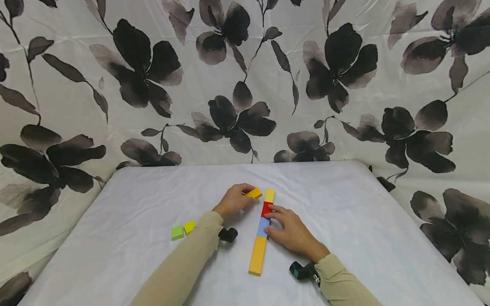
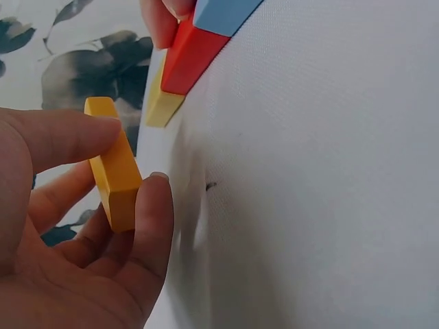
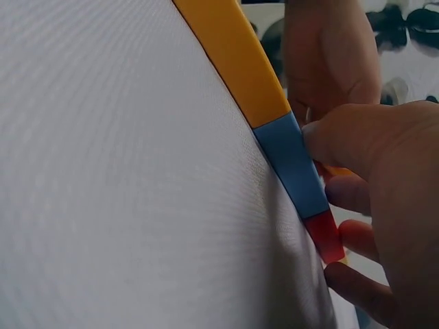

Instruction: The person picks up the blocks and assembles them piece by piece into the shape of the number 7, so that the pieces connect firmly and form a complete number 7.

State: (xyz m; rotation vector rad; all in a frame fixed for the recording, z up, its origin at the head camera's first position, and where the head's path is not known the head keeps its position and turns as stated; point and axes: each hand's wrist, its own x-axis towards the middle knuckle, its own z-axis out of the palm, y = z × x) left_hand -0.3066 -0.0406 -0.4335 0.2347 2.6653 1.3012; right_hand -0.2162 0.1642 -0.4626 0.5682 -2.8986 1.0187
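Note:
My left hand (image 1: 235, 201) pinches a small orange-yellow block (image 2: 118, 171) between thumb and fingers, raised over the cloth in the left wrist view. To its right runs a straight end-to-end row: a pale yellow block (image 1: 269, 195) at the far end, then a red block (image 1: 266, 209), a blue block (image 1: 263, 226) and a longer orange block (image 1: 257, 256) nearest me. My right hand (image 1: 292, 231) lies along the row's right side. Its thumb touches the blue block, and its fingertips rest at the red one, partly covering it.
Left of the left forearm lie a green block (image 1: 177, 232) and a bright yellow block (image 1: 189, 227), the latter partly behind the sleeve. A white cloth covers the table (image 1: 325, 191). Behind it hangs a floral curtain (image 1: 237, 76).

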